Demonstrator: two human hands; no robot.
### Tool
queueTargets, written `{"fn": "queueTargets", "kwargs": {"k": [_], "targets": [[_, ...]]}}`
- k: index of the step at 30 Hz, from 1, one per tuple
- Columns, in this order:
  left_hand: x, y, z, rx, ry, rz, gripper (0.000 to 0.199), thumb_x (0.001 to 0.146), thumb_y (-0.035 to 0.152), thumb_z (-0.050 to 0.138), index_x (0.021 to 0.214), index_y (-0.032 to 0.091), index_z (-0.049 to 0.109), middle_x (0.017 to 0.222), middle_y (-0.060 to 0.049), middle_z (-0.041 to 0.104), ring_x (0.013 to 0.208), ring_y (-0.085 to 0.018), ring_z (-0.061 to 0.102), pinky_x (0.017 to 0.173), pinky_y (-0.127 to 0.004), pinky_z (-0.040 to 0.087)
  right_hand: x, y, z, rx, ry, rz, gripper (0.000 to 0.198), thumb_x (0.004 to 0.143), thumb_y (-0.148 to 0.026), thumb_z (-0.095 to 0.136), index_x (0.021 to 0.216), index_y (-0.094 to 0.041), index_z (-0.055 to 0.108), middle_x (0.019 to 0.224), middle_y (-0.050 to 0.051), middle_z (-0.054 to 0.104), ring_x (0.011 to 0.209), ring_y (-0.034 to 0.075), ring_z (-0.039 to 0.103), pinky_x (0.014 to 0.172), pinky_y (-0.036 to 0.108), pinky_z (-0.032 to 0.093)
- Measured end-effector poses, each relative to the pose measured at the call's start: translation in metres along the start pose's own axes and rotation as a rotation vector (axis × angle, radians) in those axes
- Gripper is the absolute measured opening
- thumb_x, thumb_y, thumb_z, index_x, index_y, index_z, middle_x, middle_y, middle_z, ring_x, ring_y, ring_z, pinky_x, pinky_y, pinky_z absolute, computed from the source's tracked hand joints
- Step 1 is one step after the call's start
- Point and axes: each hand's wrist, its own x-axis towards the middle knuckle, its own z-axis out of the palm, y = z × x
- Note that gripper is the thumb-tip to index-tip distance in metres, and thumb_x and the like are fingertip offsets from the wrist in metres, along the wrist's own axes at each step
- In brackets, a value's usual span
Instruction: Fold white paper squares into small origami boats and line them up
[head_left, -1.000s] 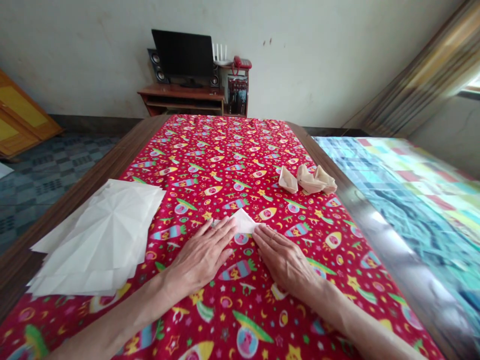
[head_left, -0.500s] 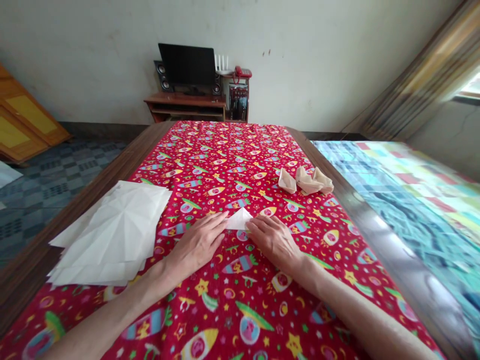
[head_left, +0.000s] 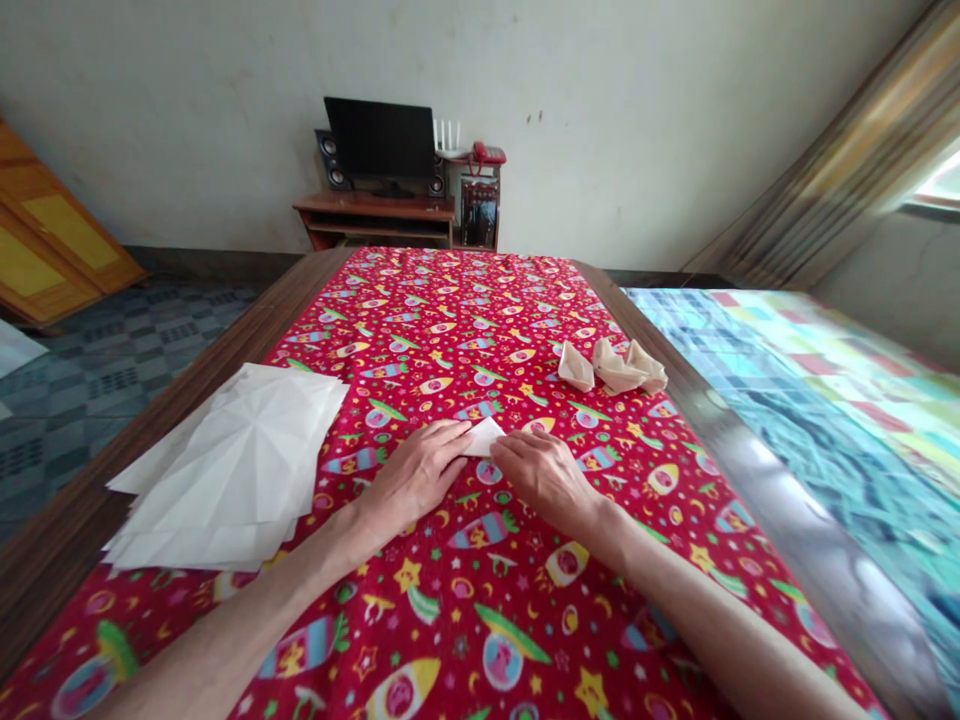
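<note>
A small folded piece of white paper (head_left: 483, 438), with a pointed top, lies on the red patterned cloth (head_left: 480, 545) in front of me. My left hand (head_left: 421, 470) closes on its left end, fingers together and thumb tucked below. At its right end my right hand (head_left: 546, 478) holds the paper under curled fingers. Both hands hide parts of the paper. To the left is a stack of creased white paper sheets (head_left: 232, 465), fanned out unevenly. Beyond my right hand stand several cream folded paper shapes (head_left: 621, 368).
The cloth covers a dark wooden table (head_left: 247, 325). At the far wall, a desk (head_left: 375, 203) bears a monitor (head_left: 380, 138), speakers and a red telephone (head_left: 487, 154). A bed (head_left: 810, 400) adjoins on the right; a yellow-orange cabinet (head_left: 64, 230) stands left.
My left hand has shifted slightly right and now covers more of the paper's left end. The paper's visible part looks narrower and tilted. The camera view has shifted slightly.
</note>
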Motion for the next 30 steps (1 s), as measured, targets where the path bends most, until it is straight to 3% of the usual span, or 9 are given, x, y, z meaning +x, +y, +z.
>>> {"fn": "queueTargets", "kwargs": {"k": [10,20,23,26,28,30], "targets": [[0.002,-0.005,0.003,-0.064,0.034,-0.037,0.026,0.091,0.018,0.050,0.114,0.015,0.063,0.117,-0.009,0.064,0.110,-0.020,0.057,0.096,-0.038,0.049,0.000,0.006,-0.002,0.059,-0.002,0.016,0.011,0.092,-0.013,0.049,0.083,-0.017,0.055,0.081,0.002,0.062,0.075,0.015,0.054,0.065,0.026,0.034],[0.004,-0.003,0.001,-0.087,0.028,-0.075,0.025,0.092,0.021,0.049,0.112,0.018,0.064,0.116,-0.009,0.066,0.109,-0.021,0.059,0.096,-0.038,0.049,0.014,-0.014,-0.001,-0.139,-0.007,0.078,0.012,0.090,-0.012,0.046,0.084,-0.015,0.057,0.074,0.004,0.062,0.068,0.017,0.055,0.060,0.030,0.029],[0.002,-0.002,0.000,-0.134,0.098,-0.171,0.036,0.093,0.024,0.047,0.127,0.017,0.053,0.131,-0.012,0.055,0.123,-0.023,0.050,0.103,-0.040,0.043,0.015,-0.011,0.001,-0.166,0.042,0.085,0.012,0.088,-0.009,0.048,0.083,-0.015,0.057,0.070,0.002,0.061,0.061,0.015,0.053,0.057,0.030,0.027],[0.002,0.004,0.002,-0.221,0.271,-0.341,0.057,0.091,0.032,0.050,0.142,0.015,0.032,0.142,-0.017,0.041,0.132,-0.027,0.039,0.105,-0.045,0.040,0.014,-0.005,0.003,-0.172,0.159,0.135,0.014,0.089,-0.012,0.048,0.079,-0.016,0.056,0.064,0.000,0.058,0.054,0.013,0.048,0.055,0.030,0.024],[0.004,0.012,0.002,-0.384,0.315,-0.457,0.067,0.090,0.039,0.050,0.145,0.014,0.022,0.138,-0.018,0.044,0.124,-0.027,0.047,0.097,-0.043,0.047,0.014,-0.004,0.002,-0.165,0.247,0.169,0.016,0.090,-0.014,0.048,0.076,-0.017,0.056,0.062,-0.001,0.057,0.053,0.013,0.046,0.055,0.030,0.024],[0.009,0.023,0.002,-0.594,0.245,-0.546,0.063,0.091,0.042,0.047,0.143,0.014,0.026,0.129,-0.017,0.052,0.112,-0.025,0.057,0.089,-0.038,0.052,0.015,-0.006,0.000,-0.153,0.321,0.182,0.017,0.090,-0.015,0.049,0.074,-0.017,0.055,0.062,-0.001,0.056,0.054,0.013,0.046,0.055,0.029,0.024]]}}
